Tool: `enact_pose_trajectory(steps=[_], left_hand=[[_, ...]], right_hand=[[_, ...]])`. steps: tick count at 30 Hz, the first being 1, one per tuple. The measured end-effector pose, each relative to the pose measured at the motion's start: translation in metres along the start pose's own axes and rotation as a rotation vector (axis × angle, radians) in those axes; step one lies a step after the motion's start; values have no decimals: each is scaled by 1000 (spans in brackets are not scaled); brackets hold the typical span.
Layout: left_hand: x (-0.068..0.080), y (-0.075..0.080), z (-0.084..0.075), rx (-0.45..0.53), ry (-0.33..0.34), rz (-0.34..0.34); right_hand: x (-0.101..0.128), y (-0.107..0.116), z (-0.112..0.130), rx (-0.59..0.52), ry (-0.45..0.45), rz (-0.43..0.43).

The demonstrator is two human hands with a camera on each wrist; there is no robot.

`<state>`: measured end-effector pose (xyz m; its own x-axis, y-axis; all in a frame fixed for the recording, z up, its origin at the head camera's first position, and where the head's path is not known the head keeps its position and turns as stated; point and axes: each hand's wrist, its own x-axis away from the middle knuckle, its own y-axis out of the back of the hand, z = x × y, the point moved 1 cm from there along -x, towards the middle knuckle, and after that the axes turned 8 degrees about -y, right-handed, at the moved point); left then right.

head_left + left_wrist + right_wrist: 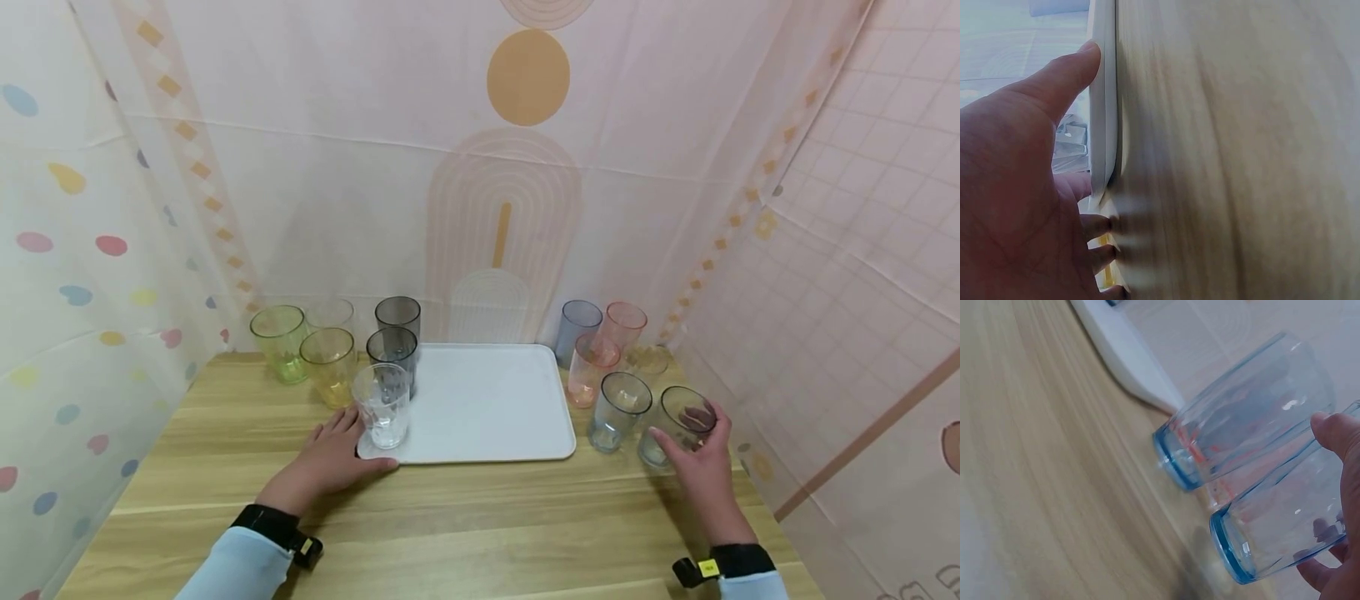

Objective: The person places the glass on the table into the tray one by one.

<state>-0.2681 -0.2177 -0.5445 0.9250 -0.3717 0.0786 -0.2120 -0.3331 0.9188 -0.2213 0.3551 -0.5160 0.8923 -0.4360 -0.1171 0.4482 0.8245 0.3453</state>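
R grip (701, 467) wrapped round blue tumbler (677, 425) mid-wall – light, stiff, prob. slick; hold low. L grip (330, 458) flat, fingers relaxed – touching white tray (487, 400) corner on counter (450, 533).

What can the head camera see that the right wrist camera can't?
Only the head view shows the left hand resting at the tray's corner, the clear cup and dark cups on the tray, and the green cup. Only the right wrist view shows the blue bases of the two nearest cups close up. Both show the right hand gripping a blue cup, the second blue cup, the white tray and wooden table.
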Motion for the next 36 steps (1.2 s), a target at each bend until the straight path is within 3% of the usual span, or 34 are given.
enact_pose_trajectory(steps=[8, 14, 24, 29, 36], left_hand=[[1, 1, 3, -2, 11, -8], [3, 2, 3, -4, 7, -13], [5, 3, 1, -2, -1, -19], [4, 3, 1, -2, -11, -23], [3, 2, 0, 7, -19, -24]], right_hand=[[23, 10, 13, 12, 30, 81], [46, -6, 17, 3, 143, 136], [60, -63, 35, -108, 185, 312], [51, -102, 47, -145, 235, 401], [32, -159, 68, -157, 224, 468]])
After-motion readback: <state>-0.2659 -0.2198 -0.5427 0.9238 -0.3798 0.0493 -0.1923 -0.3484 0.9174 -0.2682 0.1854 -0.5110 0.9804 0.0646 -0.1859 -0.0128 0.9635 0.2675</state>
